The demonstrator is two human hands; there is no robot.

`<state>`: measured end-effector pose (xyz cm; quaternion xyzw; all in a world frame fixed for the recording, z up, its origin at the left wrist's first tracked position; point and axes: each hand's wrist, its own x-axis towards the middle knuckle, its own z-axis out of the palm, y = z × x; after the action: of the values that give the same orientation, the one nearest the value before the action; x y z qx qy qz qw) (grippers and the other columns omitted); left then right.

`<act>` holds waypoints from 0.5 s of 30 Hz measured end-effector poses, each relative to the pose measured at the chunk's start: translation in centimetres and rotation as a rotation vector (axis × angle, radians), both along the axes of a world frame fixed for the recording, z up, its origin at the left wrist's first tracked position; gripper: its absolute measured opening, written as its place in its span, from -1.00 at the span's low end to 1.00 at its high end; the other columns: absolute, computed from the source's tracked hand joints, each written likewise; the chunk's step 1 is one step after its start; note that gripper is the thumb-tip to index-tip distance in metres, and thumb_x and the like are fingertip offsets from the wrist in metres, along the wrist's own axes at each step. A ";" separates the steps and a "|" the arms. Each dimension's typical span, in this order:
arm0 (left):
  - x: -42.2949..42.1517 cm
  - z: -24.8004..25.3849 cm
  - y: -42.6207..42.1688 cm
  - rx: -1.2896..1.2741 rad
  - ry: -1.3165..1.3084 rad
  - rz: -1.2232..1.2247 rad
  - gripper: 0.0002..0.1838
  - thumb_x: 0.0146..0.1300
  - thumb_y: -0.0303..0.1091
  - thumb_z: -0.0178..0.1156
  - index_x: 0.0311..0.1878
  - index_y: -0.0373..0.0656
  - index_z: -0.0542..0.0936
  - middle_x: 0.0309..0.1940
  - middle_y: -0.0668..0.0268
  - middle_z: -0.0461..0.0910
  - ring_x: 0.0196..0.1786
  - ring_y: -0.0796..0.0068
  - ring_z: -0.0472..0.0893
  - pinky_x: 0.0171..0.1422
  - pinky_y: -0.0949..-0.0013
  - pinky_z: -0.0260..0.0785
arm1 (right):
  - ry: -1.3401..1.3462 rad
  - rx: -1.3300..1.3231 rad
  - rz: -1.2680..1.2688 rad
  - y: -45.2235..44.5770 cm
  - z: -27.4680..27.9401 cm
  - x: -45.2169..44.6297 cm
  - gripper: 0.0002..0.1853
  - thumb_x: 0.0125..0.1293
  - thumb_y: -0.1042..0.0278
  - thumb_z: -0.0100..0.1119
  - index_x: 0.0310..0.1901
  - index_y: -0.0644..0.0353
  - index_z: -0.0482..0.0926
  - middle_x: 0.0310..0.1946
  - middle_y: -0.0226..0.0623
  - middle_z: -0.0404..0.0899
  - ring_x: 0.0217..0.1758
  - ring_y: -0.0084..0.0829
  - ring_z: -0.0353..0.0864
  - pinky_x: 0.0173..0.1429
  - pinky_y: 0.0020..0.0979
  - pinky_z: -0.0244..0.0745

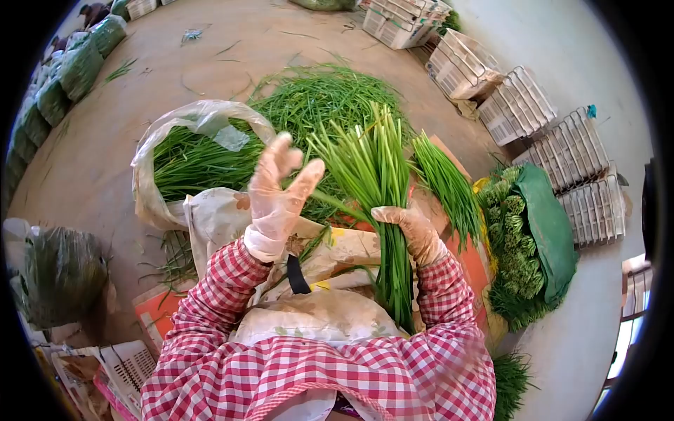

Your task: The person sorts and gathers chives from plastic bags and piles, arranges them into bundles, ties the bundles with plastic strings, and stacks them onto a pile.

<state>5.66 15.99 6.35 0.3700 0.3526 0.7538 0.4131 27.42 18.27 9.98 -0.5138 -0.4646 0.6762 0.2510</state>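
I'm watching what looks like bunching: the right hand is gripping a bunch of green stalks over the lap; the left hand is hovering spread, apparently holding nothing. The next move seems to be calling for steadiness, as the bunch's far ends are fanning.

The head view looks forward and steeply down; left hand and right hand near; floor farther off.
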 end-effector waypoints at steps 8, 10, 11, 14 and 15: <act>-3.7 5.0 5.5 -0.280 0.892 -0.316 -0.55 0.06 -0.22 0.33 -0.03 -0.30 0.53 -0.53 0.37 0.55 -0.53 0.58 0.45 -0.43 0.52 0.24 | -0.159 0.176 0.138 -1.1 0.7 -2.3 -0.65 0.06 0.39 0.32 -0.10 0.33 0.58 -0.29 -0.35 0.62 -0.31 -0.57 0.52 -0.15 -0.51 0.42; -4.0 5.0 5.9 -0.339 0.610 -0.624 -0.66 0.09 -0.26 0.29 -0.11 -0.26 0.56 -0.59 0.51 0.48 -0.65 0.79 0.28 -0.58 0.62 0.01 | -0.170 0.158 0.157 -1.0 0.6 -2.2 -0.65 0.06 0.40 0.31 -0.10 0.33 0.57 -0.27 -0.34 0.62 -0.28 -0.56 0.53 -0.12 -0.49 0.42; -4.3 5.0 6.0 -0.343 0.607 -0.629 -0.66 0.09 -0.26 0.29 -0.11 -0.26 0.56 -0.59 0.51 0.48 -0.65 0.79 0.28 -0.58 0.62 0.01 | -0.183 0.136 0.183 -1.1 0.3 -2.1 -0.65 0.07 0.40 0.30 -0.09 0.33 0.57 -0.25 -0.33 0.62 -0.26 -0.55 0.53 -0.09 -0.48 0.41; -4.5 5.1 6.3 -0.354 0.631 -0.584 -0.79 0.10 -0.36 0.29 -0.24 -0.26 0.59 -0.64 0.47 0.49 -0.68 0.76 0.34 -0.58 0.63 0.09 | -0.185 0.179 0.197 -1.2 -0.2 -1.8 -0.65 0.06 0.39 0.31 -0.09 0.32 0.57 -0.25 -0.33 0.62 -0.26 -0.55 0.52 -0.09 -0.49 0.40; -4.2 5.1 6.0 -0.355 0.634 -0.588 -0.79 0.10 -0.36 0.29 -0.24 -0.26 0.59 -0.64 0.47 0.49 -0.68 0.76 0.34 -0.58 0.63 0.09 | -0.193 0.210 0.198 -1.2 -0.3 -1.7 -0.64 0.04 0.36 0.33 -0.11 0.32 0.58 -0.28 -0.35 0.62 -0.28 -0.56 0.51 -0.12 -0.50 0.40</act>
<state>1.47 22.00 11.43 0.5901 0.4650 0.3825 0.5378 25.70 17.05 9.64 -0.4988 -0.6031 0.5928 0.1898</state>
